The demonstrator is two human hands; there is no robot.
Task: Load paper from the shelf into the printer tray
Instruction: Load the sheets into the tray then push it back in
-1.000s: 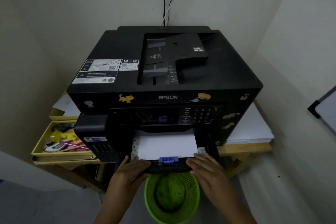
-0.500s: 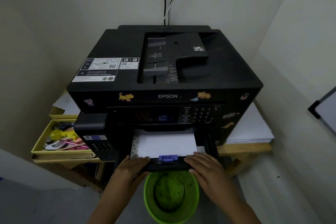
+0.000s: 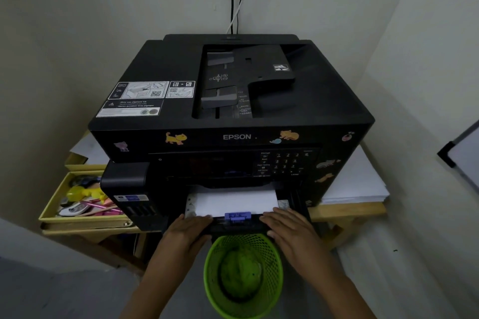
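While a yellow tray (image 3: 55,204) of stationery sits at far left on the desk (image 3: 347,211), a person's left hand (image 3: 190,226) lies flat, fingers straight, on the front lip of the printer tray (image 3: 238,226), which juts from the black Epson printer (image 3: 233,122). White paper (image 3: 234,202) lies in it behind a blue guide (image 3: 237,216). The right hand (image 3: 290,225) presses likewise, open and flat. A further paper stack (image 3: 355,184) rests at right. Light but loosely stacked, the sheets likely shift if jolted; an even push at both front corners seems safest.
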